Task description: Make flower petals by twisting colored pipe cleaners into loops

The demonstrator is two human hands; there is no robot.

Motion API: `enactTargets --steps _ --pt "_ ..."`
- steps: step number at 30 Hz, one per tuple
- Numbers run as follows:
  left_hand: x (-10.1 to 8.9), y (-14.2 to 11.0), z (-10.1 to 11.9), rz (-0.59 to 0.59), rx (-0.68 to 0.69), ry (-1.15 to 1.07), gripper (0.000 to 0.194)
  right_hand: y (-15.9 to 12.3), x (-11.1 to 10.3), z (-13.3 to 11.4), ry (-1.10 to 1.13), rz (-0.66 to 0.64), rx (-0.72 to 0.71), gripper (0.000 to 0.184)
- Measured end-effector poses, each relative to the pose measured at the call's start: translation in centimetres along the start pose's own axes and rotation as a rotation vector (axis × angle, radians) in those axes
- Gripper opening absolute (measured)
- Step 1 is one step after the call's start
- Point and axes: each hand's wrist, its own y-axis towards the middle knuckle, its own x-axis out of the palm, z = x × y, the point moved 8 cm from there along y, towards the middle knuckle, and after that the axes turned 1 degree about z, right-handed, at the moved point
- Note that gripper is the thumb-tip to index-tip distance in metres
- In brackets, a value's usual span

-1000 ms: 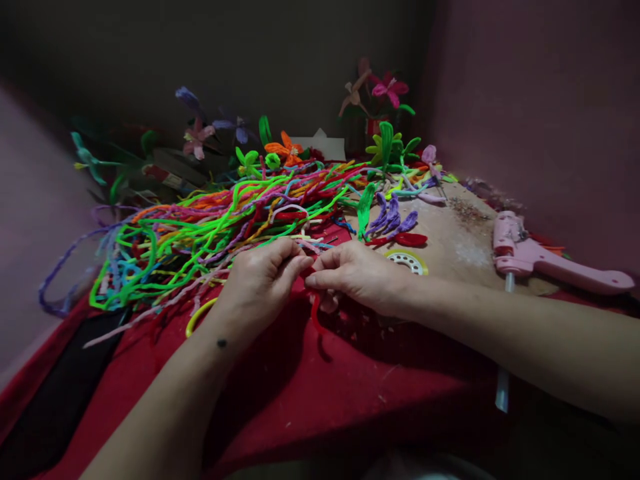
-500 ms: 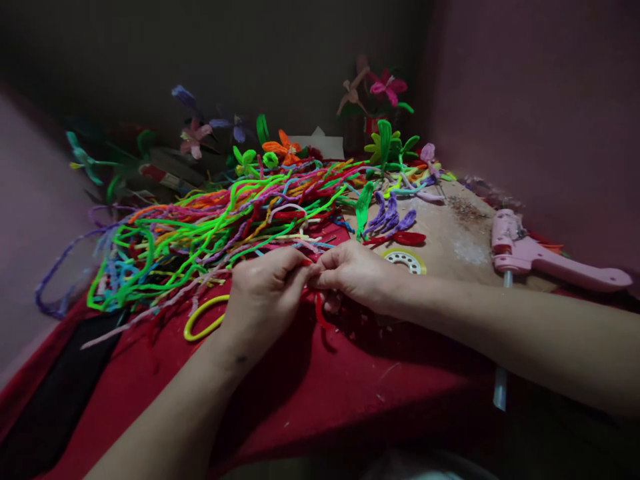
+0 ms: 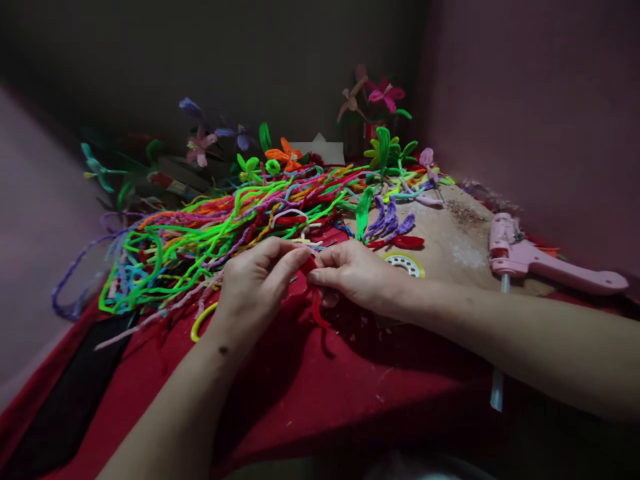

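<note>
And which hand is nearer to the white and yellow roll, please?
The right. The right hand is just beside the roll, its wrist partly covering it in the view; the left hand is farther away, left of the right hand.

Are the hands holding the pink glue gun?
No, the left hand and right hand pinch a red fuzzy strip, while the glue gun lies off to the right.

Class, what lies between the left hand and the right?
A red fuzzy strip, seen in the head view between the left hand and right hand.
</note>
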Motion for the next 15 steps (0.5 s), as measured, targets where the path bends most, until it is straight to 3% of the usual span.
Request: enactTargets --steps 3,5,7,11,13,15 --pt "1.6 0.1 -1.3 -0.317 -0.182 -0.175 0.019 0.3 -0.8 -0.5 0.025 0.049 -0.064 0.023" --pt "2.4 -0.1 -1.1 -0.446 -0.126 -0.150 0.018 0.5 -1.1 -0.6 -0.024 0.062 -0.083 0.021" --pt "2.1 0.0 -0.3 -0.376 0.056 0.031 0.015 0.7 -1.4 -0.8 -0.136 0.099 -0.110 0.021" --pt "1.7 -1.1 2.3 -0.092 0.408 0.635 0.020 0.8 -1.9 -0.7 -0.300 0.194 -0.115 0.022" --pt "2.2 -1.8 3.0 -0.056 0.501 0.823 0.023 0.8 -1.9 -0.4 -0.262 0.208 -0.092 0.020" --pt "2.1 -1.9 2.9 -0.044 0.515 0.874 0.024 0.7 -2.0 -0.5 -0.207 0.227 -0.105 0.018"
